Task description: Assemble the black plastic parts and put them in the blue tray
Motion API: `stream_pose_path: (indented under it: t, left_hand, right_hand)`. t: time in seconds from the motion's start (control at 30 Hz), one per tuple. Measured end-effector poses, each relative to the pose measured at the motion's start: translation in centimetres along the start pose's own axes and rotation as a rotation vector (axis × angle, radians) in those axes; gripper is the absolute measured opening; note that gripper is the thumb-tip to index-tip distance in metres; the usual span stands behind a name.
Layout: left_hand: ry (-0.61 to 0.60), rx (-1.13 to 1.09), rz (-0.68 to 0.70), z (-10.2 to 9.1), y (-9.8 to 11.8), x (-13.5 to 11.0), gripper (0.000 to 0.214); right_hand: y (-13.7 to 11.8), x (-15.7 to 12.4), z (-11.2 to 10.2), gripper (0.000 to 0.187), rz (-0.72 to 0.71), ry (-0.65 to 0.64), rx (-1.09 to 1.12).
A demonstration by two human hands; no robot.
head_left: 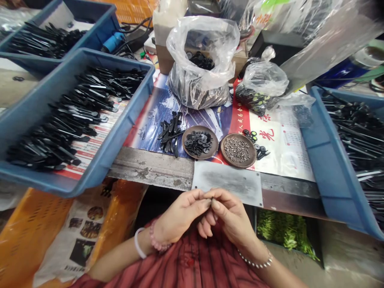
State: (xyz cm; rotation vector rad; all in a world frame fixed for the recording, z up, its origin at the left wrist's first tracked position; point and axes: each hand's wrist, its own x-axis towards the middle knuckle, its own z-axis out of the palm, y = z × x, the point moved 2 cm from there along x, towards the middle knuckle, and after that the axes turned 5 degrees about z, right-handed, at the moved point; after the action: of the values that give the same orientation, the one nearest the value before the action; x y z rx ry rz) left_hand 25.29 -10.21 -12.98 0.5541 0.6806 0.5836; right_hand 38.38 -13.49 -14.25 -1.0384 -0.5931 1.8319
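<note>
My left hand (190, 208) and my right hand (226, 214) meet fingertip to fingertip just in front of the table edge. Both are closed in a pinch on a tiny dark piece, mostly hidden by the thumbs. Beyond them lies a grey metal plate (228, 181) at the table's edge. Behind the plate, one round dish (215, 149) holds flat black pieces (198, 143). A second dish (224, 159) is filled with small metal pins or rivets (237, 150). Long black parts (171, 132) are piled left of the dishes, and small black and green pieces (251, 136) lie to the right.
Blue trays (90, 180) of long black parts stand at left, with another blue tray (330, 160) at right. An open plastic bag (201, 90) and a knotted bag (264, 80) stand behind the dishes. Green parts (285, 230) fill a container below the table.
</note>
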Motion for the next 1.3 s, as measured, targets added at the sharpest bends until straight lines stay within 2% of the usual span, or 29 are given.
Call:
stream_pose_path:
  t: [0.07,0.17,0.23,0.33,0.47,0.6,0.83,0.93,1.03,1.1,1.3]
  left_hand:
    - [0.017,-0.039,0.019,-0.1,0.1,0.1,0.036]
    - [0.086,-0.086,0.058,-0.3,0.5,0.4,0.033]
    - [0.140,-0.096,0.104,-0.3,0.8,0.5,0.031]
    - [0.189,-0.121,0.169,0.0,1.2,0.6,0.027]
    - [0.222,-0.204,0.215,0.7,1.3,0.8,0.025]
    - [0.214,-0.208,0.265,1.1,1.3,1.0,0.021]
    - [0.162,-0.129,0.267,1.3,1.1,0.8,0.023]
    - [0.136,-0.148,0.241,1.4,1.1,1.2,0.020]
    - [0.116,-0.183,0.210,1.6,1.1,1.9,0.020]
    - [0.149,-0.214,0.207,1.8,1.2,2.3,0.017]
    - [0.262,-0.287,0.208,2.2,1.5,2.7,0.016]
  right_hand:
    - [0.0,0.1,0.1,0.032,0.029,-0.015,0.041]
    - [0.0,0.0,0.1,0.039,0.033,0.056,0.035]
    - [0.1,-0.2,0.0,0.043,0.033,0.084,0.005]
    - [0.5,-0.6,0.3,0.046,-0.002,0.057,-0.087]
    - [1.3,-0.8,0.8,0.048,-0.047,0.053,-0.181]
    - [1.7,-0.6,1.2,0.047,-0.044,0.094,-0.154]
    - [0.6,-0.6,1.6,0.038,0.004,-0.069,-0.079]
    - [0.0,-0.8,0.9,0.036,0.000,-0.090,-0.049]
    - [0.1,-1.0,0.2,0.045,0.007,-0.081,0.009]
    - [0.7,-1.0,0.0,0.050,0.034,-0.064,0.044]
    - [2.7,-0.2,0.8,0.040,0.015,-0.023,0.125]
